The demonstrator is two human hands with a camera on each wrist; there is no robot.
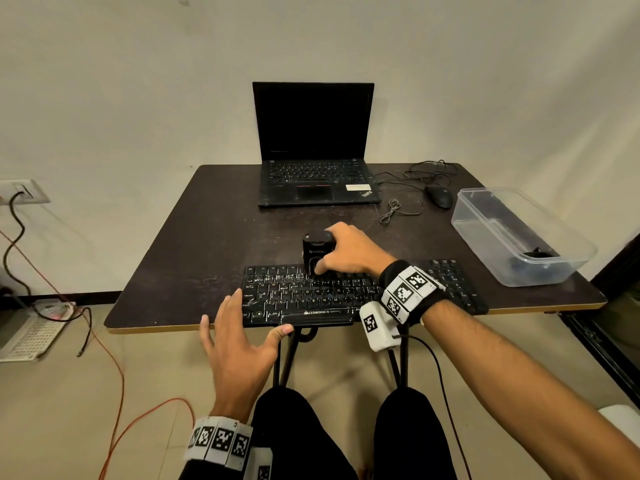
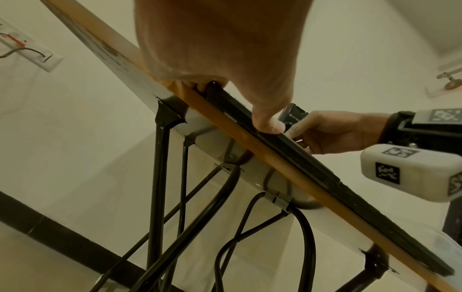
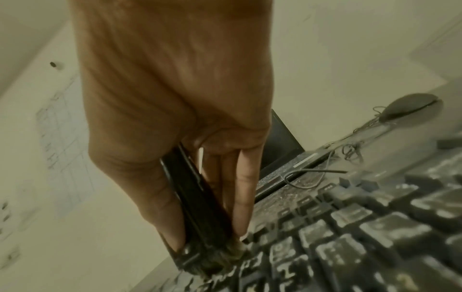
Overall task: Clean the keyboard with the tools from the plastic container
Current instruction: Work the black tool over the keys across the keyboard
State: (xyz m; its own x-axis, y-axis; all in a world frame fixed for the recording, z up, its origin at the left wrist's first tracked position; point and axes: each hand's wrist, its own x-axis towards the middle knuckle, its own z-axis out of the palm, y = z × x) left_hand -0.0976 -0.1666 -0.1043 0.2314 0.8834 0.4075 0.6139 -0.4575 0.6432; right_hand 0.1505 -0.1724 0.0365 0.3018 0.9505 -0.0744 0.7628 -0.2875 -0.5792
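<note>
The dusty black keyboard (image 1: 329, 296) lies along the table's front edge. My right hand (image 1: 346, 252) grips a small black brush tool (image 1: 316, 251) upright over the keyboard's top rows. In the right wrist view the tool (image 3: 197, 197) sits between thumb and fingers, and its bristles (image 3: 217, 258) touch the keys (image 3: 350, 227). My left hand (image 1: 242, 323) rests spread on the keyboard's front left corner, with its thumb (image 2: 270, 126) on the keyboard's front edge (image 2: 312, 164). The clear plastic container (image 1: 568, 268) stands at the right with a dark item inside.
An open black laptop (image 1: 311, 150) stands at the back of the dark table (image 1: 194, 244). A black mouse (image 1: 439, 196) and loose cables (image 1: 398, 209) lie between the laptop and the container. Cords run across the floor on the left.
</note>
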